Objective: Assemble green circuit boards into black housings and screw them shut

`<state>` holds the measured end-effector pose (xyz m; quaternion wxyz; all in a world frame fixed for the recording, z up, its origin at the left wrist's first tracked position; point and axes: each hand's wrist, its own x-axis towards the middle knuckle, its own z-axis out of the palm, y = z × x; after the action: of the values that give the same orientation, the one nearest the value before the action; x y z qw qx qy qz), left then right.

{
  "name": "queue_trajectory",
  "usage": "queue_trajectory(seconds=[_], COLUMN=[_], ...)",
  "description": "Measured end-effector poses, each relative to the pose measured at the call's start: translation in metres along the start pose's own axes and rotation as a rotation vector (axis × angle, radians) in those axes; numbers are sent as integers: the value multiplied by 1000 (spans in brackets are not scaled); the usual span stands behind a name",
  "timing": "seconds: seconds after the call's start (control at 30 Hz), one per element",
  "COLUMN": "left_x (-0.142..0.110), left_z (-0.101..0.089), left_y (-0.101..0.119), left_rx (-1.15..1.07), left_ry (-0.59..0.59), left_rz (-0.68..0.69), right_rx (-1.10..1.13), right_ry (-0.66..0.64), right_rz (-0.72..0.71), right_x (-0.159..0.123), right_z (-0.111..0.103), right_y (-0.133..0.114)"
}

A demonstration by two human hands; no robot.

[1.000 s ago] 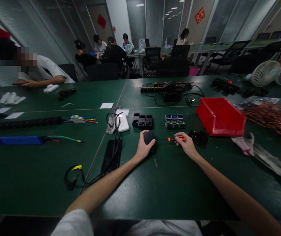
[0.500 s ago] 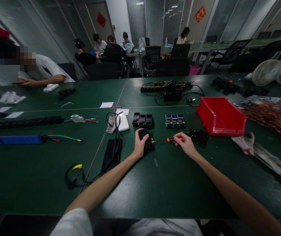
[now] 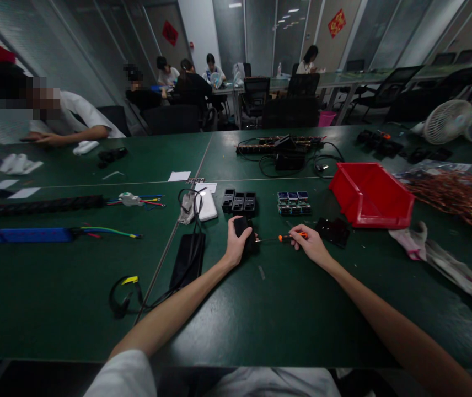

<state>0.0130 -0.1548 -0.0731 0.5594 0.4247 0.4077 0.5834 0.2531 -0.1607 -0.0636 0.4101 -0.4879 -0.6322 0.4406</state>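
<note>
My left hand (image 3: 236, 241) is closed around a small black plastic housing (image 3: 241, 225), partly hidden by the fingers. In my right hand (image 3: 307, 244) is a screwdriver with an orange and black handle (image 3: 286, 237). Its thin shaft points left, and the tip is at the housing's right side; whether it sits in a screw is too small to tell. Beyond the left hand stand several black plastic housings (image 3: 239, 202) in a row. Small modules with bluish tops (image 3: 294, 203) lie in a block to their right. Dark flat pieces (image 3: 332, 231) are beside my right hand.
A red bin (image 3: 371, 198) and bundled copper-coloured wires (image 3: 455, 193) are on the right. Left of my hands lie a white power bank (image 3: 206, 205), a black pouch-like slab (image 3: 187, 259) with a cable, and a blue strip (image 3: 23, 235). A co-worker sits at the far left.
My right hand and the screwdriver have shifted very slightly left, toward the housing. The left hand has hardly moved.
</note>
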Motion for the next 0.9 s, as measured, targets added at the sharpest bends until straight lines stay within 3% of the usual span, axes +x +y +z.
queue_trajectory(seconds=[0.43,0.9], left_x=[-2,0], left_z=[1,0], left_y=[0,1], left_rx=[96,117], left_ry=[-2,-10], left_rz=[40,16], right_rx=[-9,-71], right_ry=[-34,-47], right_rz=[-3,-130], right_x=[-1,-4], right_z=[0,-4], right_y=[1,-6])
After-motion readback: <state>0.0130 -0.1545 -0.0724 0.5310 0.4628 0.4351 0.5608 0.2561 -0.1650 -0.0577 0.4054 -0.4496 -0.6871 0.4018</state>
